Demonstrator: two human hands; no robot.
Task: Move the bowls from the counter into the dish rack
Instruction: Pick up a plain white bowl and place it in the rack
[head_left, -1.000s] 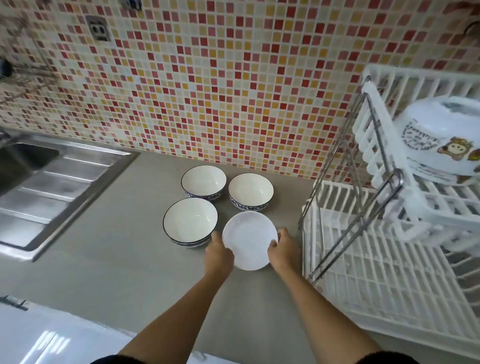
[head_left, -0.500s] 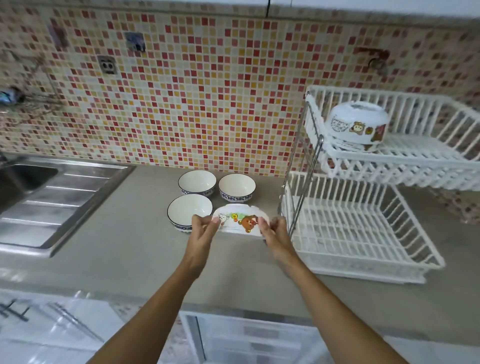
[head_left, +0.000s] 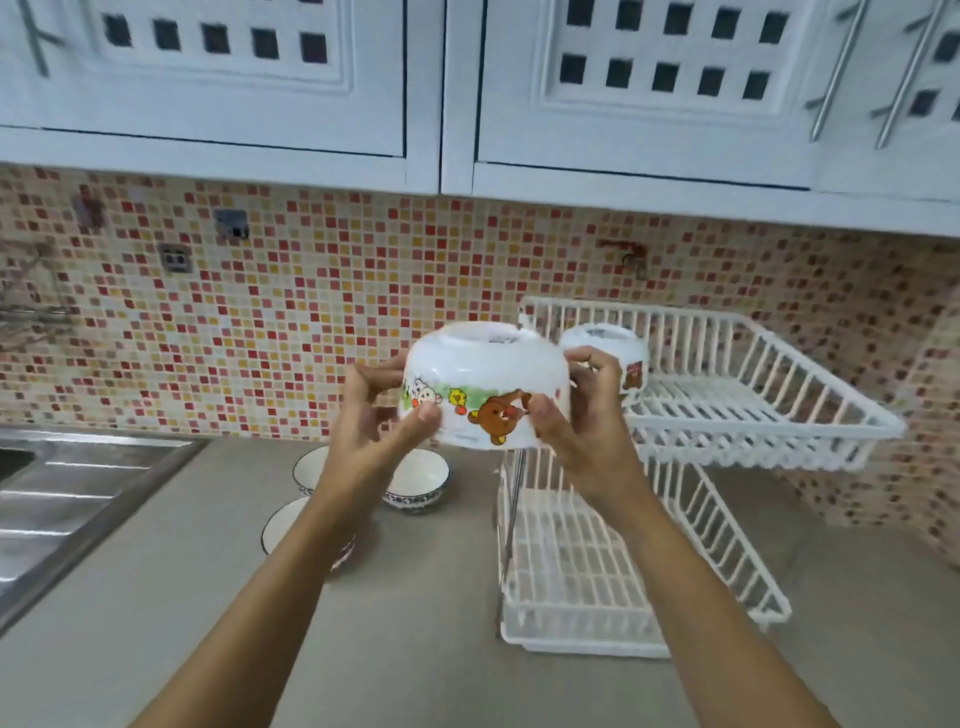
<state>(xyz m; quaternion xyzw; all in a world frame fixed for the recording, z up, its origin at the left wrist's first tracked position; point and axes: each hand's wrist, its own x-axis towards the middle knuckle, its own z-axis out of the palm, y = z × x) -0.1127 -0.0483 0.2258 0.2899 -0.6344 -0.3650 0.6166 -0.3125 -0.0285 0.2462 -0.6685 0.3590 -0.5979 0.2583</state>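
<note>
I hold a white cartoon-bear bowl (head_left: 480, 387) upside down in the air, my left hand (head_left: 371, 415) on its left rim and my right hand (head_left: 582, 415) on its right rim. It hangs just left of the white two-tier dish rack (head_left: 769, 415), level with the upper tier. A second bear bowl (head_left: 623, 353) sits upside down on that upper tier, partly behind my right hand. Three blue-rimmed white bowls stay on the counter below: one (head_left: 423, 475) in plain view, one (head_left: 306, 470) and one (head_left: 283, 527) partly hidden by my left forearm.
A steel sink and drainboard (head_left: 78, 499) fill the left of the grey counter (head_left: 415, 649). The rack's lower tier (head_left: 571, 582) stands on the counter at the right. White wall cabinets (head_left: 467, 93) hang above a mosaic tile wall (head_left: 311, 312).
Both hands have lifted the bear bowl off the counter, turned it upside down, and raised it up and right to the rack's upper tier. My view has tilted upward.
</note>
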